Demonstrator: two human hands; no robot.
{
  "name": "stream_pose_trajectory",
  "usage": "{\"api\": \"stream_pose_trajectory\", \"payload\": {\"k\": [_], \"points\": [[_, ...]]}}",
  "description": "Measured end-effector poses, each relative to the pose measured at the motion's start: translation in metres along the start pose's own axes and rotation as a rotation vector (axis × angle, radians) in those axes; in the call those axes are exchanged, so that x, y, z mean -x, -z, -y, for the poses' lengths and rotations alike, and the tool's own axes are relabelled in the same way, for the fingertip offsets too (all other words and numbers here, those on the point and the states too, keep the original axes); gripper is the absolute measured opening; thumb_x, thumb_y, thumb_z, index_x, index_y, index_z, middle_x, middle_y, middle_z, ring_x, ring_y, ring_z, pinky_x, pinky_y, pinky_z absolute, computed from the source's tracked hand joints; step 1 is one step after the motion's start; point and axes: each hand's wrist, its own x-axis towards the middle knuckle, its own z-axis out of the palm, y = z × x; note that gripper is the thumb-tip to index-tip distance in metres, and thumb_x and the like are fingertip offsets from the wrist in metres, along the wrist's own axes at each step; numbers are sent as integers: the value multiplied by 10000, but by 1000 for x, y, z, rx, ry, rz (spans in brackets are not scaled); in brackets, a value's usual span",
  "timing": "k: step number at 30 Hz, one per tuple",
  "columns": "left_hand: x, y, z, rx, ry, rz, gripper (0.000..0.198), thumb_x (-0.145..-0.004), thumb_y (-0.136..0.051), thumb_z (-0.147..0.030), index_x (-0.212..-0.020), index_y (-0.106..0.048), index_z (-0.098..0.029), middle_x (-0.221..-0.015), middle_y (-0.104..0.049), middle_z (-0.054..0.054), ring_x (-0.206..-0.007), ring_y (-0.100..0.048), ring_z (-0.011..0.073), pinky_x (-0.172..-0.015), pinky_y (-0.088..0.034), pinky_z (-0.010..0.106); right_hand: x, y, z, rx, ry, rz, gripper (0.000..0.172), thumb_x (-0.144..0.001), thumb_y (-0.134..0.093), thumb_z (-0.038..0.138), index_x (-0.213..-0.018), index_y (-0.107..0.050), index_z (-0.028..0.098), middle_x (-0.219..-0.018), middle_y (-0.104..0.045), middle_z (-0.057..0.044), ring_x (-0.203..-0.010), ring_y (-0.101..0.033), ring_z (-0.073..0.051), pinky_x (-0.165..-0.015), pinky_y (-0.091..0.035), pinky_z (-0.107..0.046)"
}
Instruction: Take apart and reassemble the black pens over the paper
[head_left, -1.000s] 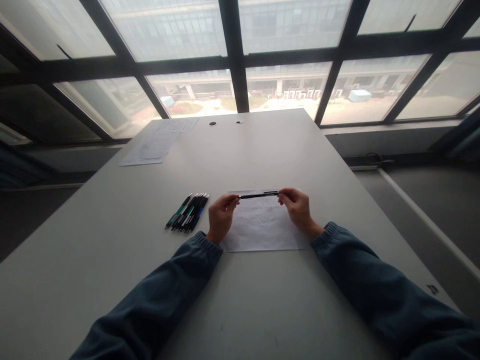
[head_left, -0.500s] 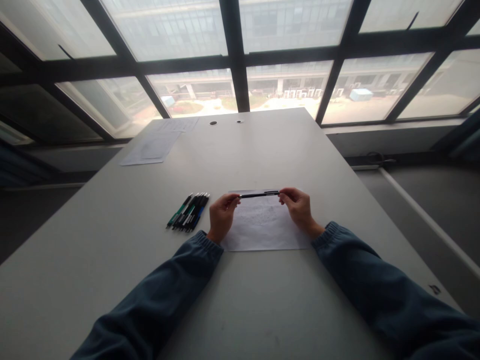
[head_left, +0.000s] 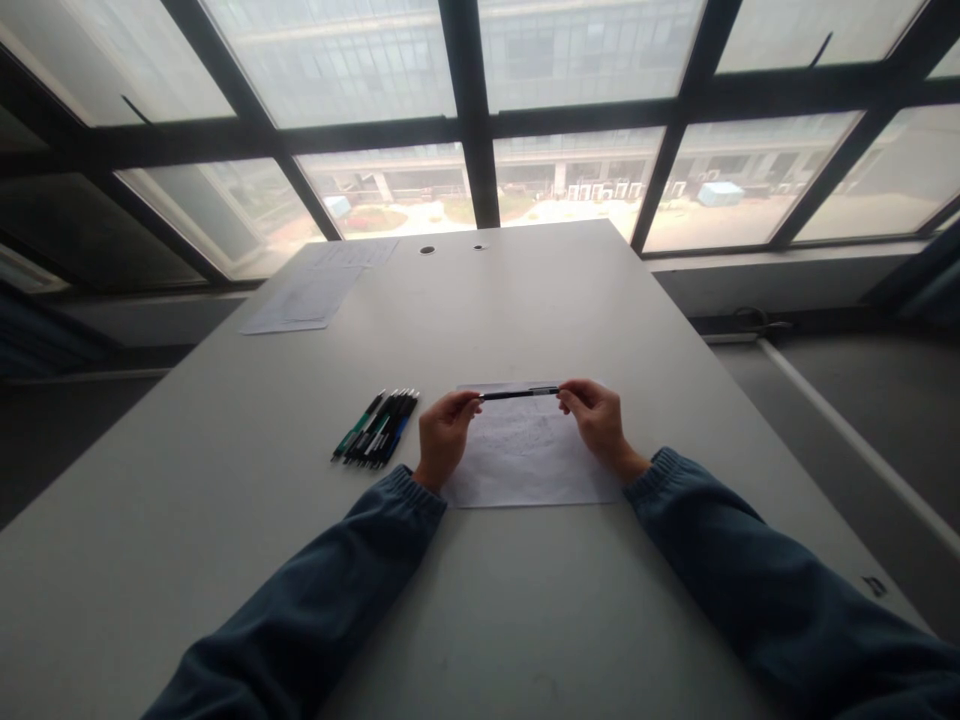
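A black pen [head_left: 517,394] is stretched level between my two hands. My left hand [head_left: 444,432] pinches its left end, and my right hand [head_left: 598,415] pinches the right end, where the clip is. Beneath the pen a sheet of white paper [head_left: 532,470] lies on the table, with faint marks on its upper half. Just left of my left hand several pens [head_left: 377,430] rest side by side, mostly black, with some green and blue parts. My fingertips cover both ends of the held pen.
The white table [head_left: 225,480] reaches to the windows [head_left: 390,190]. More papers [head_left: 300,300] lie at its far left. Two round holes, one of them a dark-ringed hole [head_left: 427,251], sit near the far edge. A small dark piece [head_left: 874,586] is at the right edge.
Both hands keep their hold on the pen. It has turned very slightly about its length, so the clip shows less. The whole view has shifted a little.
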Motion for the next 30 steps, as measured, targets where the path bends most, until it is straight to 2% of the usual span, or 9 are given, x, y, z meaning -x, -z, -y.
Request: {"api": "stream_pose_trajectory", "payload": {"k": [9,30], "points": [[0,-1,-5,13,18,2,228,-847,-751,-382,-940,-769,-174,-805,-759,40,-697,-708,151,-681,-584,262,0,1,-3,14,10,0,169,-781,-768,326,-839,-731,172,-656,-672,-3,-568,-598,-131,-556,-501,-268],[0,1,-1,-5,22,7,267,-857,-736,-410,-965,-759,-168,-811,-764,50,-700,-710,152,-670,-583,261,2,1,-2,28,2,13,209,-808,-754,367,-830,-730,161,-625,-646,0,-566,-574,-124,-547,-475,-252]]}}
